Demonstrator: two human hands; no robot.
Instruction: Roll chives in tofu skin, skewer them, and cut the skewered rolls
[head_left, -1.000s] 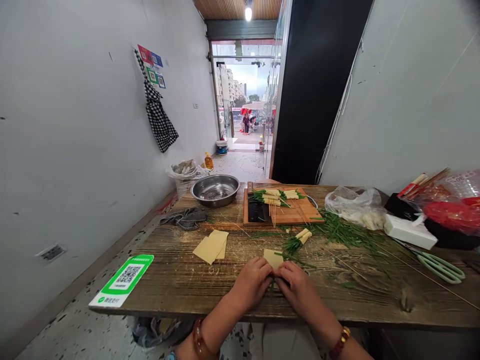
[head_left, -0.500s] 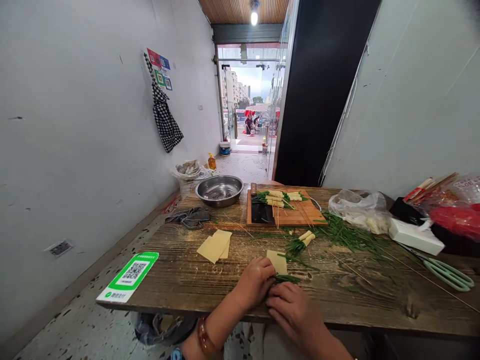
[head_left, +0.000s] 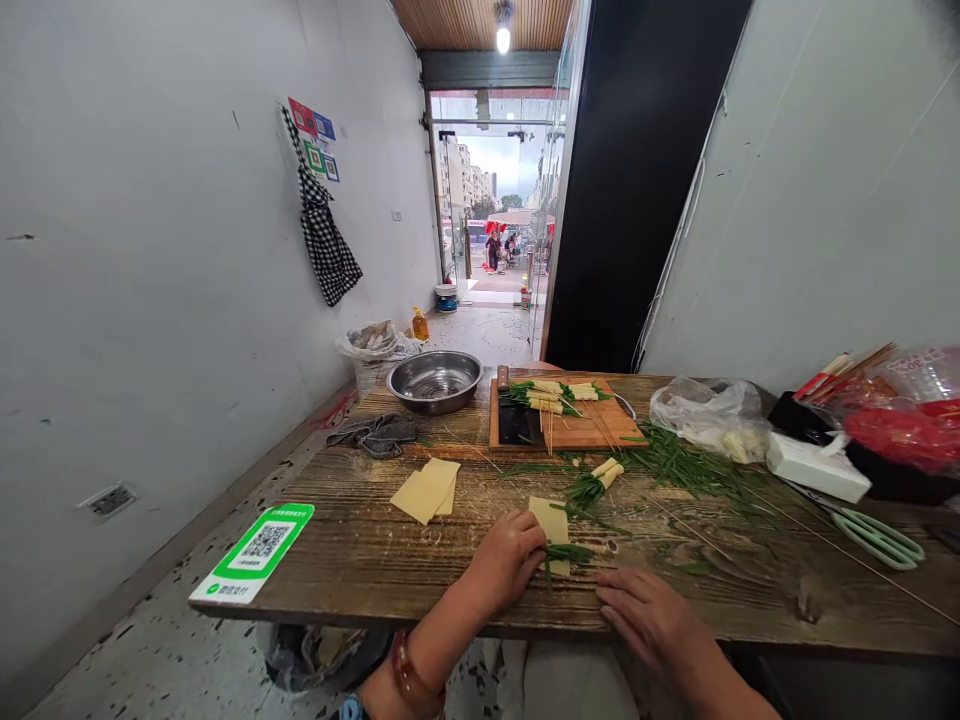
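Note:
My left hand (head_left: pixel 508 558) rests on the wooden table (head_left: pixel 375 560) and presses down a small bunch of green chives (head_left: pixel 568 552) laid across a yellow tofu-skin sheet (head_left: pixel 548 516). My right hand (head_left: pixel 649 612) lies flat near the table's front edge, fingers spread, holding nothing, a little right of the chives. Two finished rolls with chives (head_left: pixel 598 478) lie just beyond the sheet. A stack of spare tofu-skin sheets (head_left: pixel 425 489) sits to the left.
A cutting board (head_left: pixel 566 420) with skewered rolls and a cleaver stands at the back, a steel bowl (head_left: pixel 435 380) to its left. Loose chives (head_left: pixel 690 468), a plastic bag (head_left: pixel 709 414), green scissors (head_left: pixel 877 535), a grey cloth (head_left: pixel 373 434) and a QR sign (head_left: pixel 253 551) are also there.
My right hand has drawn back from the chives toward the table's front edge and opened flat. The left hand stays on the chive bunch over the sheet.

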